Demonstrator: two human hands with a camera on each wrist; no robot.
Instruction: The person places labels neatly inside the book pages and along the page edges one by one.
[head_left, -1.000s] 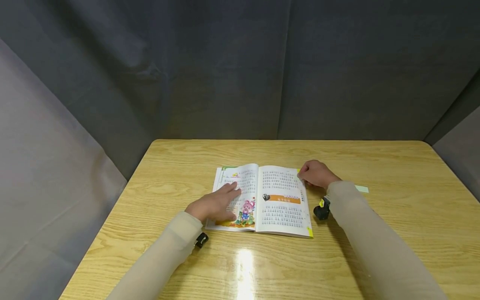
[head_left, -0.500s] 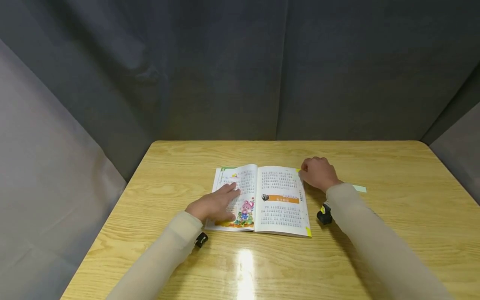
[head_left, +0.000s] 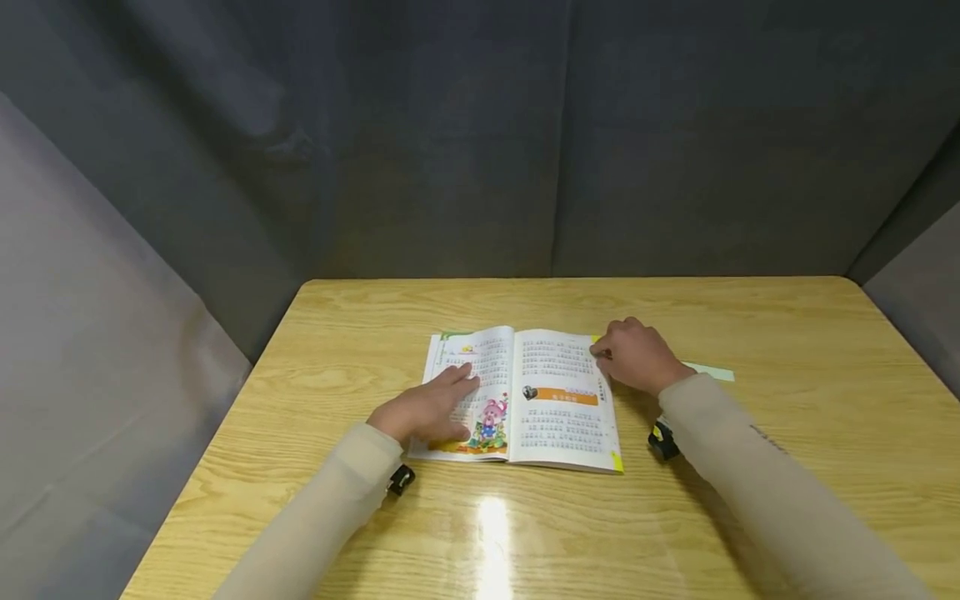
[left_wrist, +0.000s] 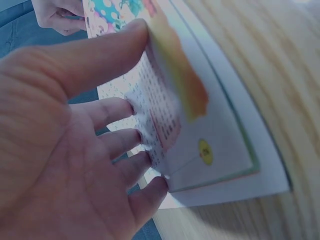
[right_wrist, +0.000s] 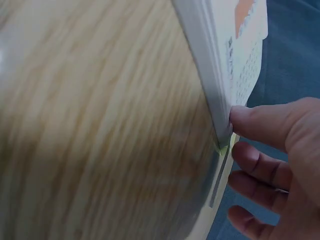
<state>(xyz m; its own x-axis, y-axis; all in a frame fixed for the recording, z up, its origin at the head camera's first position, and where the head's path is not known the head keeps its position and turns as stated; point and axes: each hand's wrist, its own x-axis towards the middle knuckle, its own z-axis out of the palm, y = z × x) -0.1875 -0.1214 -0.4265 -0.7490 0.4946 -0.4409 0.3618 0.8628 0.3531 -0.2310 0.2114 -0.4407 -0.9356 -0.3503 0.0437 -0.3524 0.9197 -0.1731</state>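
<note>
An open picture book [head_left: 562, 433] lies on the wooden table, its left page showing a pink cartoon animal and its right page an orange title band. My left hand [head_left: 431, 406] rests on the left page with fingers spread; in the left wrist view its fingertips [left_wrist: 135, 137] touch the paper. At the upper right corner of the book, my right hand [head_left: 637, 354] has curled fingers. In the right wrist view its thumb [right_wrist: 245, 117] presses against the edge of the pages [right_wrist: 210, 70]. The forefinger's contact there is hard to make out.
A pale green paper strip [head_left: 712, 372] lies right of the book, partly covered by the right wrist. The wooden table [head_left: 360, 333] ends at a dark curtain [head_left: 450, 167] behind. Light cloth [head_left: 90, 333] hangs at the left side.
My right hand has shifted slightly and turned at the upper right corner of the book, and more of the green strip shows. The left hand and the open pages stay as they were.
</note>
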